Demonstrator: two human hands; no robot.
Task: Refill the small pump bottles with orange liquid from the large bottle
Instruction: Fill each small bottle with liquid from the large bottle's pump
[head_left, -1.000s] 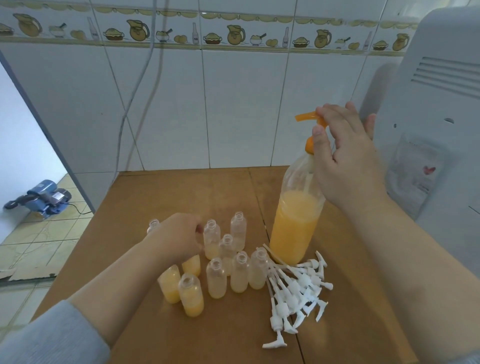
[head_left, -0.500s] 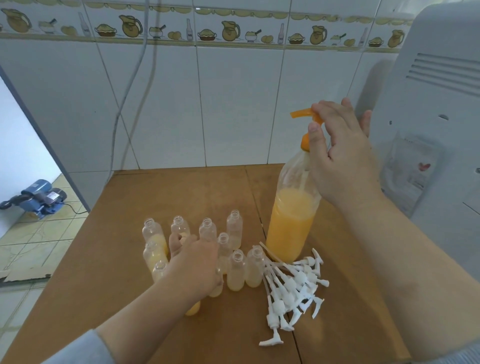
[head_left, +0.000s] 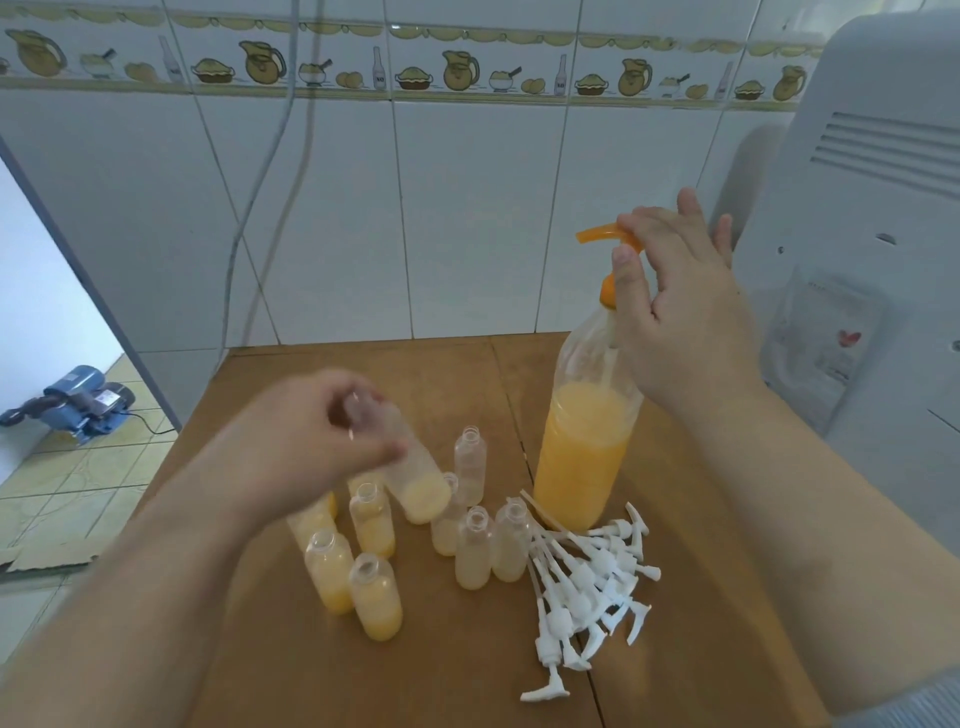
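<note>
- The left hand grips 1 small bottle, tilted and lifted above the cluster of small bottles; motion blur obscures its neck.
- The right hand pinches the orange pump head of the large bottle, hiding the collar.
- White pumps lie beside the large bottle on the table.

Small bottles cluster mid table; large bottle right behind them; pump heads piled right of cluster, before large bottle.

bare table front, pump heads crowding beside small bottles
</note>
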